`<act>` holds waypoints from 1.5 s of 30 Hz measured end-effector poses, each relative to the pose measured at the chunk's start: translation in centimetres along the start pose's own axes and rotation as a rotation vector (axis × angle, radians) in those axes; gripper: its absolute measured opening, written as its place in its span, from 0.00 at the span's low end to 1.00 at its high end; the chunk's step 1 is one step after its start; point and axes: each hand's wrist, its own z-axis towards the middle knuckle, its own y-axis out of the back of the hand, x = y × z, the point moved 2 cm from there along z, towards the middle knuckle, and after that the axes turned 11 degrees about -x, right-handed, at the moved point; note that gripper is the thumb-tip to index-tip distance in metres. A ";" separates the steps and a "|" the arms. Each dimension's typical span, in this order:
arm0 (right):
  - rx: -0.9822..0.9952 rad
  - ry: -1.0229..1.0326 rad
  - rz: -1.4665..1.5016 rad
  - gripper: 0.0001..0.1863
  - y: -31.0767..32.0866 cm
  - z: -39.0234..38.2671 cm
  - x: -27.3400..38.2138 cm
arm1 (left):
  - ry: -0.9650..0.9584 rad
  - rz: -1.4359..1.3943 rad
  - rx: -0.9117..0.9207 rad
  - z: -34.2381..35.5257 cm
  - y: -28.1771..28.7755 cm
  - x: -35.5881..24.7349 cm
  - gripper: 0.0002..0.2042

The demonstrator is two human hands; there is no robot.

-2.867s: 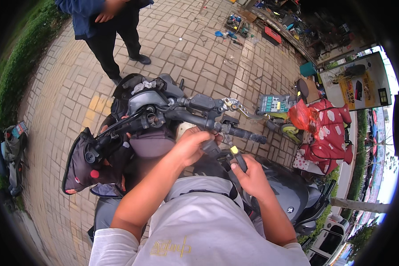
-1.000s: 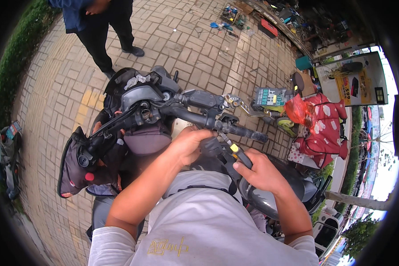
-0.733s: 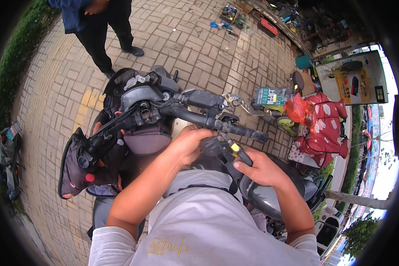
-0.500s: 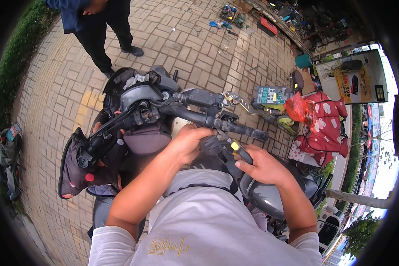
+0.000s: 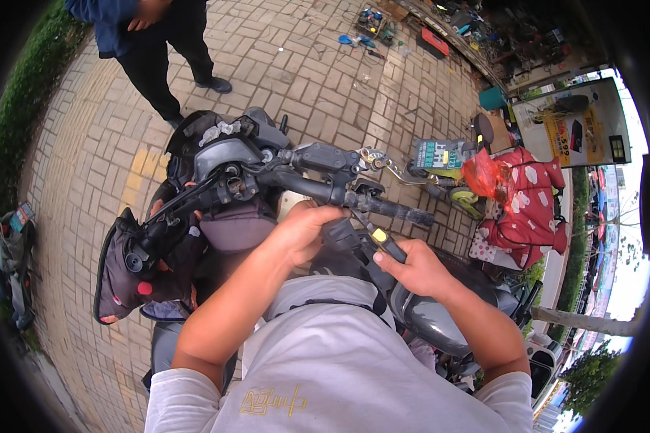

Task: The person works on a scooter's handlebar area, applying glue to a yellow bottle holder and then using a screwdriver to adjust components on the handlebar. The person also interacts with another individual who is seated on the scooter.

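A black plastic switch housing (image 5: pixel 341 234) hangs just below the right end of the scooter's handlebar (image 5: pixel 303 185), and my left hand (image 5: pixel 303 232) is closed around it, thumb on top. My right hand (image 5: pixel 422 268) grips a screwdriver (image 5: pixel 388 244) by its black and yellow handle. Its shaft points up and left toward the housing; where the tip meets it is too small to make out. Above the hands lies the bar's dark end (image 5: pixel 404 212), with a brake lever bracket (image 5: pixel 368 189) beside it. A silver lever (image 5: pixel 391 168) reaches out to the right.
The scooter's seat (image 5: pixel 433 321) is beside my right forearm. Padded dark covers (image 5: pixel 126 270) hang at the left. A red quilted cover (image 5: pixel 527 198) with an orange bag (image 5: pixel 487 177) stands right. Someone in dark trousers (image 5: pixel 152 76) stands far left; tools (image 5: pixel 372 32) lie on the paving.
My right hand has shifted slightly left with the screwdriver, whose handle now sits closer to the housing. My left hand keeps its hold almost unmoved.
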 end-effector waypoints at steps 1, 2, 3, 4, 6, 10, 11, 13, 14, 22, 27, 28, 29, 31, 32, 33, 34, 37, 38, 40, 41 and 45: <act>-0.009 -0.006 0.003 0.23 -0.2 0.0 -0.2 | -0.004 -0.001 0.008 0.0 0.0 0.0 0.09; -0.028 0.011 0.026 0.22 -0.3 0.0 -0.3 | -0.008 -0.002 0.016 0.1 0.0 0.0 0.09; -0.046 0.028 0.050 0.22 -0.6 0.0 -0.6 | -0.008 0.004 0.011 0.1 0.0 0.0 0.09; -0.064 0.045 0.074 0.22 -0.7 0.0 -0.7 | -0.008 0.010 0.007 0.1 0.1 -0.1 0.09; -0.094 0.090 0.076 0.24 -1.0 0.0 -0.8 | -0.003 0.023 -0.007 0.2 0.1 0.0 0.09; -0.127 0.108 0.062 0.24 -1.5 0.5 -2.0 | 0.005 0.049 -0.039 0.0 0.4 -0.2 0.09; -0.106 0.089 0.064 0.24 -1.5 0.4 -2.1 | 0.003 0.055 -0.046 0.0 0.5 -0.3 0.09; -0.057 0.055 0.064 0.22 -1.3 0.5 -2.0 | 0.010 0.047 -0.021 0.2 1.1 -0.1 0.09; -0.053 0.144 0.085 0.21 -1.4 0.5 -2.1 | 0.012 0.043 -0.008 0.3 1.4 0.0 0.09; -0.145 -0.109 0.694 0.12 -4.9 1.4 -9.6 | 0.012 -0.086 0.030 -1.2 1.6 1.1 0.10; -0.084 -0.136 1.373 0.14 -7.1 4.9 -6.9 | -0.119 -0.160 -0.015 -2.0 1.7 1.3 0.10; -0.020 -0.099 1.464 0.14 -7.9 5.7 -5.5 | -0.112 -0.167 -0.027 -2.3 2.2 1.1 0.09; 0.037 -0.027 1.490 0.18 -7.9 6.2 -4.9 | -0.108 -0.178 -0.041 -2.0 2.3 1.4 0.09; 0.122 0.085 1.594 0.21 -8.6 7.3 -3.3 | -0.109 -0.163 -0.047 -1.0 3.4 2.3 0.08; 0.127 0.132 1.558 0.24 -8.7 7.5 -2.8 | -0.078 -0.124 -0.095 -0.7 3.4 2.5 0.08; 0.142 0.170 1.533 0.26 -8.9 7.7 -2.5 | -0.062 -0.079 -0.072 -0.7 3.1 2.3 0.08; 0.157 0.196 1.511 0.28 -8.8 7.7 -2.4 | -0.049 -0.022 -0.080 0.1 3.3 2.6 0.09; 0.253 0.189 1.526 0.31 -8.8 8.6 -2.8 | -0.103 0.017 -0.062 -1.2 2.3 1.2 0.09; 0.306 0.190 1.516 0.31 -8.7 8.9 -3.0 | -0.108 0.022 -0.089 -1.2 2.1 1.4 0.09; 0.400 0.188 1.501 0.31 -8.1 9.8 -3.6 | -0.153 0.031 -0.180 -1.1 2.2 1.6 0.09; 0.373 0.164 1.505 0.29 -7.7 9.1 -2.8 | -0.167 0.049 -0.214 -1.0 2.0 1.8 0.08; 0.535 0.165 1.494 0.28 -6.5 11.2 -4.8 | -0.330 -0.148 -0.253 1.4 1.4 3.8 0.07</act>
